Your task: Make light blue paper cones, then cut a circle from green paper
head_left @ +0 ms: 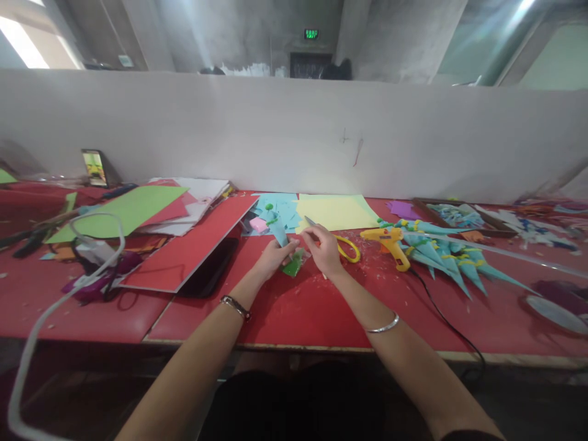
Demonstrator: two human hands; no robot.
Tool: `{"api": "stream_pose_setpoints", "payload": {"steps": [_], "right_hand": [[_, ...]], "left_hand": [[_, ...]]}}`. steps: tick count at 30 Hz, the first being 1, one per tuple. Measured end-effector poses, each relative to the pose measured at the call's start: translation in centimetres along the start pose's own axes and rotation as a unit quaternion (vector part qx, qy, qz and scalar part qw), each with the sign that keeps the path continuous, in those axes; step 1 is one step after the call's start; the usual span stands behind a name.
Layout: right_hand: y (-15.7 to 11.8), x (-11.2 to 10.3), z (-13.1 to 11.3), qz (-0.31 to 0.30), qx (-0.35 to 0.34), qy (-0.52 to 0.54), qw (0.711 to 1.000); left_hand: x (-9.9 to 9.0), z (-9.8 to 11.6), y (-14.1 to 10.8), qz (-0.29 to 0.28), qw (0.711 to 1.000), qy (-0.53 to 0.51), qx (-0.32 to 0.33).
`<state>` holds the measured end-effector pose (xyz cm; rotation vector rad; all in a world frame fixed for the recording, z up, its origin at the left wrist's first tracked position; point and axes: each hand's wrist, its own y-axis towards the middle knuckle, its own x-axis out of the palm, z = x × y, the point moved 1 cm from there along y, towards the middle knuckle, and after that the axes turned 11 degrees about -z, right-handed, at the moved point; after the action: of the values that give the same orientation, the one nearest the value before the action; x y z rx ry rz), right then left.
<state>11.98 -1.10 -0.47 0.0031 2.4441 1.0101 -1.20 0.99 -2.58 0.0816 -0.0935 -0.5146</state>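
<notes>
My left hand (274,257) is closed around a light blue paper cone (278,231), which has a green ball at its top and stands roughly upright. Close by on the right, my right hand (325,248) has thumb and fingertips pinched together; whatever is between them is too small to make out. Under and between the hands lies a small clear packet with green contents (293,266). Yellow scissor handles (350,250) show just right of my right hand. A grey pointed tip (309,220) sticks out beyond its fingers, perhaps the same scissors' blade.
A yellow glue gun (389,244) and several finished blue cones (441,254) lie to the right. Yellow sheets (337,211) and blue paper (288,204) are behind the hands. Red board (193,251), green sheet (124,211) and a white curved tube (50,309) occupy the left.
</notes>
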Motion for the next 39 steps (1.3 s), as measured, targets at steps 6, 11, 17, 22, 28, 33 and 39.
{"api": "stream_pose_setpoints", "payload": {"steps": [6,11,17,22,28,33,39], "right_hand": [[0.0,0.1,0.1,0.002,0.033,0.030,0.999],[0.0,-0.1,-0.1,0.005,0.028,0.014,0.999],[-0.1,0.2,0.5,0.020,0.060,0.076,0.995],[0.0,0.3,0.9,0.036,0.082,0.123,0.988],[-0.1,0.3,0.7,0.028,0.095,0.139,0.985],[-0.1,0.3,1.0,0.050,0.094,0.120,0.987],[-0.1,0.4,1.1,0.043,0.098,0.150,0.983]], "left_hand": [[0.1,0.1,-0.2,-0.023,0.999,0.037,-0.003],[0.4,0.4,-0.3,-0.041,0.999,0.033,-0.003],[0.6,0.9,-0.6,-0.044,0.997,0.059,0.002],[0.8,1.0,-0.7,-0.040,0.998,0.055,-0.013],[0.8,1.0,-0.7,-0.042,0.997,0.057,-0.016],[0.8,1.1,-0.6,-0.048,0.998,0.027,-0.026],[0.7,0.7,-0.4,-0.074,0.997,-0.001,-0.019]]}}
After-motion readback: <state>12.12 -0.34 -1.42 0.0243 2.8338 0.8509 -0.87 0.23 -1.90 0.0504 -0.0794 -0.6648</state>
